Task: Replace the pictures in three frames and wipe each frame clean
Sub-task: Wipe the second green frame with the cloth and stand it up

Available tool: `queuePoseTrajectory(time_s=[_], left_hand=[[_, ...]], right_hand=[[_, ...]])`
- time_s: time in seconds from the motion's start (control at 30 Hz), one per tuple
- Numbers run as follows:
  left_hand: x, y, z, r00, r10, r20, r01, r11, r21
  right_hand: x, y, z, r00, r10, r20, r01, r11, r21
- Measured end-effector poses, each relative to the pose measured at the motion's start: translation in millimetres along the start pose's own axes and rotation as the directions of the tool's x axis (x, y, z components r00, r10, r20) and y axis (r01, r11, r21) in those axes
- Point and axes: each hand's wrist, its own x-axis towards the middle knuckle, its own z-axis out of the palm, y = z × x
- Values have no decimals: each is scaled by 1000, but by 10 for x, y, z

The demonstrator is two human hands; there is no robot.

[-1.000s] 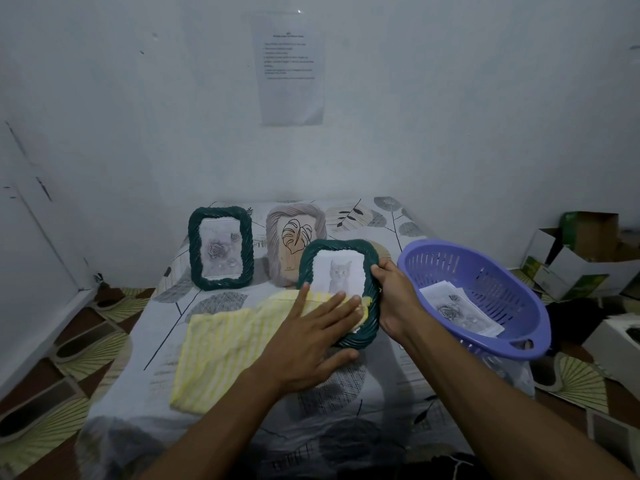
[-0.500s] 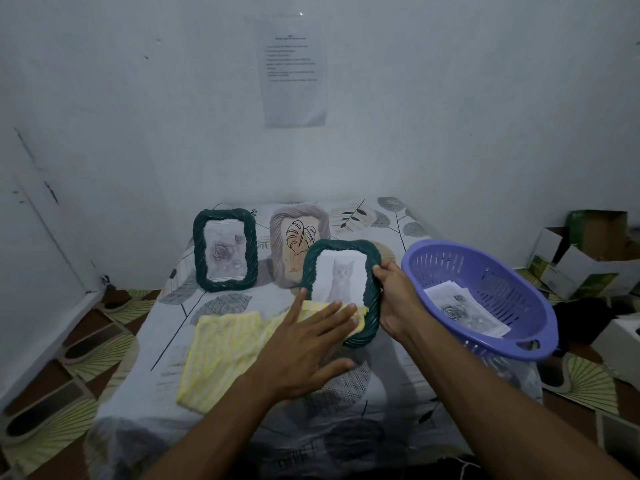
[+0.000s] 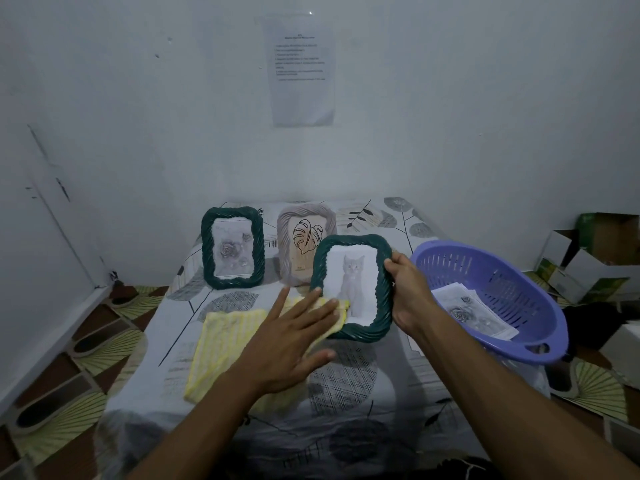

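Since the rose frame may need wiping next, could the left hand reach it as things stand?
Probably yes: the left hand rests open on the cloth, and nothing stands between it and the rose frame.

a plain room in a home. bare white walls (image 3: 450, 116) meet in a corner, scuffed here and there. a printed sheet (image 3: 302, 69) is taped to the far wall. a low surface stands against that wall under a leaf-print cover (image 3: 346, 386) (table or bed, the cover hides which). a green frame (image 3: 232, 247) and a grey frame (image 3: 304, 244) stand on it at the back, and a purple plastic basket (image 3: 512, 289) sits at its right edge. the floor (image 3: 104, 344) has brown and green fan-patterned tiles. opened boxes (image 3: 595, 258) sit on the floor at right.
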Motion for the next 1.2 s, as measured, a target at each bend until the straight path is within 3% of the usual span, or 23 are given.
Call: queuePoseTrajectory(time_s=[0.2,0.27,0.4,0.67,0.9,1.2], left_hand=[[217,-109,-80,968,-246,-53,248,967,50],[193,-116,-100,978,-209,-17,210,976,51],[27,30,-42,998,36,50,-37,999,18],[361,-47,-61,973,-231,12,229,970,79],[58,-62,117,997,-41,70,43,998,-37],[116,101,327,990,-96,102,101,994,-46]], right_hand=[[-80,69,113,998,48,50,-48,999,3],[-69,25,111,999,35,29,-35,999,-7],[-33,-22,55,1000,9,13,-8,1000,-5],[-220,223,93,989,97,109,-93,995,-40],[-128,32,-112,1000,-4,-30,2,998,-64],[-150,185,-134,998,5,-64,-12,994,-112]])
